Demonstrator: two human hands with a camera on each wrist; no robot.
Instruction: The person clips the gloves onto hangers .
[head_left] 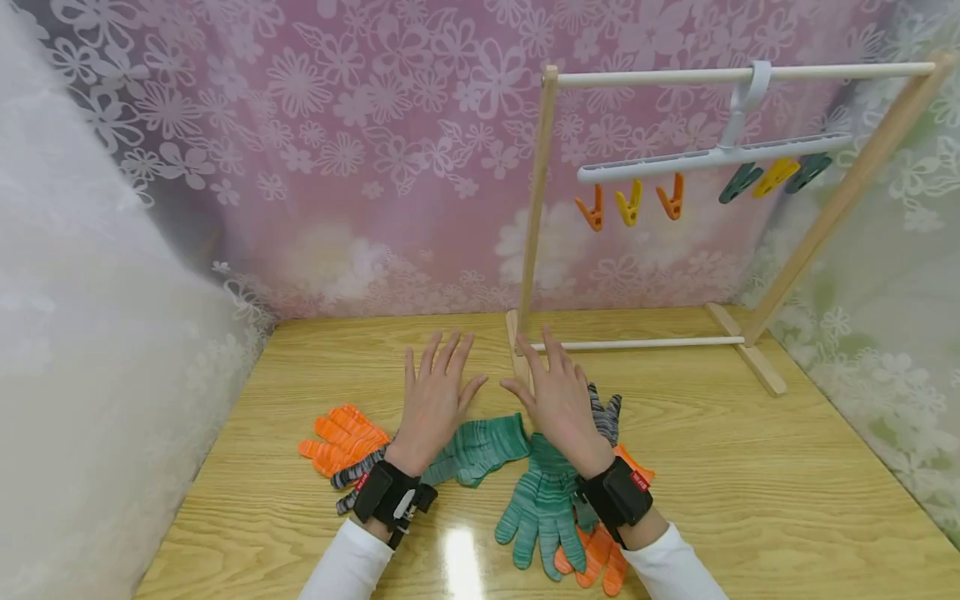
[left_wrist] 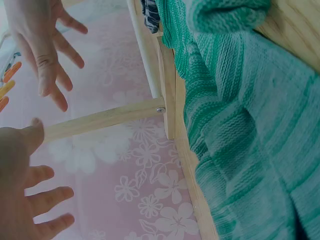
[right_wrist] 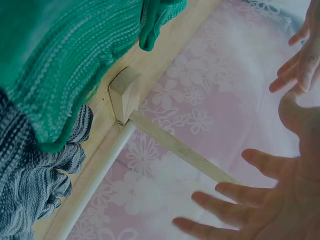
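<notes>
Both hands hover over knitted gloves with fingers spread and nothing held. My left hand (head_left: 433,408) is above a green glove (head_left: 487,448) that lies sideways; an orange glove (head_left: 347,437) and a dark grey glove (head_left: 360,477) stick out to its left, partly hidden by the wrist. Beneath my right hand (head_left: 561,408) lies a second green glove (head_left: 542,508), its fingers toward the front edge. Another grey glove (head_left: 606,414) and an orange glove (head_left: 600,558) show from under the right wrist. In the left wrist view, green knit (left_wrist: 250,125) fills the right side.
A wooden rack (head_left: 534,200) stands at the back right. From its top bar hangs a white hanger (head_left: 712,157) with several clothespins, orange (head_left: 672,198), yellow (head_left: 628,202) and dark green (head_left: 740,183). The rack's left foot (head_left: 517,358) is close behind the hands. Floral curtains (head_left: 375,167) surround the table.
</notes>
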